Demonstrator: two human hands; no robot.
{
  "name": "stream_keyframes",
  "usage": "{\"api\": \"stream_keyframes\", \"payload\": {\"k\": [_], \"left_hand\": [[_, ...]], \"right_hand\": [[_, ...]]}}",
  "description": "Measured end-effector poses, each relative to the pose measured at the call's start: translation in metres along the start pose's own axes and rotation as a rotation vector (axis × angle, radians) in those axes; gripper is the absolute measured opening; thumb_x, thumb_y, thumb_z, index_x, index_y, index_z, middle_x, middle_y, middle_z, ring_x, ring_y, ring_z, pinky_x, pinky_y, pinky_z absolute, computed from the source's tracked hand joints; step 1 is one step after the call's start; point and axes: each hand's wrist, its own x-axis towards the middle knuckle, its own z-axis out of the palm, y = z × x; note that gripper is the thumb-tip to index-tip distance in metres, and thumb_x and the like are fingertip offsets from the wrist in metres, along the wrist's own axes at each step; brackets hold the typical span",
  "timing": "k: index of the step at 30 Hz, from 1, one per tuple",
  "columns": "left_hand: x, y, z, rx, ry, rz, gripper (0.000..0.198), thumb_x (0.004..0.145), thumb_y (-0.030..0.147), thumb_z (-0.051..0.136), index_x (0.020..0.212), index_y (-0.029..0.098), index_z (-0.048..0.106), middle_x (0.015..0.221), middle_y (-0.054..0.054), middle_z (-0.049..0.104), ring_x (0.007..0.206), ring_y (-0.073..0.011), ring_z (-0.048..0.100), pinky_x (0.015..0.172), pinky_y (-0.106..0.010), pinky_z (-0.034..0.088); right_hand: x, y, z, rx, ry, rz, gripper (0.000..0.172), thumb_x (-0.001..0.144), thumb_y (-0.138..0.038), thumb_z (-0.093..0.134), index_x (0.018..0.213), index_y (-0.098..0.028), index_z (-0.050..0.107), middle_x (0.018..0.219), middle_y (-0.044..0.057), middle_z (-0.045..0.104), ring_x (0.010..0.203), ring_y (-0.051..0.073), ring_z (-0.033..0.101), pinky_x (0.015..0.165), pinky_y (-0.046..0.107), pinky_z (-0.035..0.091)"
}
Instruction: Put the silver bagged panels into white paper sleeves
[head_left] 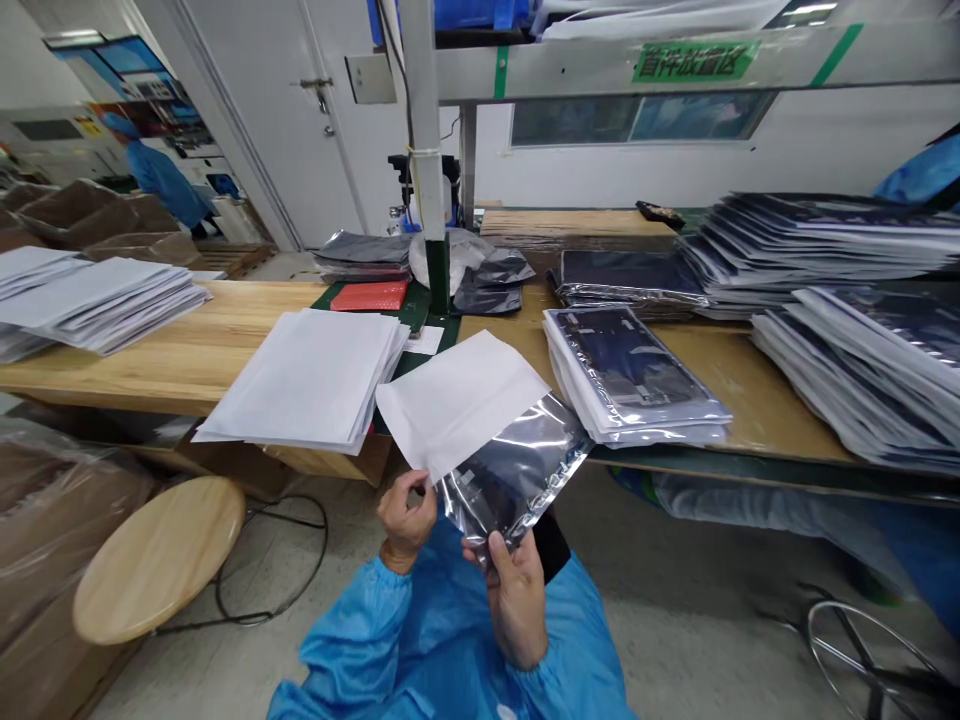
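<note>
My left hand (406, 515) pinches the lower corner of a white paper sheet (457, 400) above the floor, in front of the bench. My right hand (517, 610) grips the lower end of a silver anti-static bag (517, 475) with a dark item showing through it. The sheet's lower edge lies against the bag's upper end, and the paper hides that end of the bag. Just beyond the hands, a stack of white sheets (307, 380) and a stack of silver bags (634, 375) lie on the wooden workbench (187, 355).
Larger stacks of silver bags (840, 240) fill the bench's right side, and white stacks (97, 300) sit at its left. A metal post (425, 130) rises behind the bench. A wooden stool (159, 558) stands at lower left, and a blue-sleeved person (161, 180) stands far back.
</note>
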Motion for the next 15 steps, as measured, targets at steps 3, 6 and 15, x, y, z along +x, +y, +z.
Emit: {"api": "stream_keyframes", "payload": {"k": [3, 6, 15], "left_hand": [[-0.020, 0.010, 0.002, -0.179, -0.092, -0.020, 0.008, 0.076, 0.025, 0.067, 0.082, 0.020, 0.064, 0.066, -0.002, 0.066, 0.058, -0.0147, 0.063, 0.059, -0.025, 0.052], [-0.022, 0.024, 0.004, -0.497, -0.027, -0.267, 0.032, 0.078, 0.038, 0.068, 0.103, 0.020, 0.057, 0.081, -0.004, 0.064, 0.070, -0.0160, 0.065, 0.064, -0.027, 0.053], [0.040, 0.053, 0.007, -0.784, -0.122, -0.918, 0.046, 0.070, 0.051, 0.077, 0.097, 0.014, 0.067, 0.089, -0.009, 0.073, 0.080, -0.0223, 0.070, 0.074, -0.034, 0.056]], "right_hand": [[0.011, 0.005, 0.004, 0.002, -0.044, -0.043, 0.047, 0.078, -0.046, 0.079, 0.112, -0.023, 0.056, 0.090, 0.004, 0.072, 0.067, 0.021, 0.068, 0.057, 0.032, 0.055], [0.017, 0.008, 0.002, -0.009, -0.069, -0.048, 0.046, 0.079, -0.047, 0.077, 0.110, -0.022, 0.056, 0.085, 0.003, 0.070, 0.062, 0.020, 0.066, 0.053, 0.031, 0.054], [0.028, 0.001, 0.004, -0.194, -0.269, -0.006, 0.045, 0.079, -0.053, 0.074, 0.107, -0.021, 0.060, 0.077, 0.001, 0.067, 0.057, 0.018, 0.063, 0.048, 0.029, 0.051]]}}
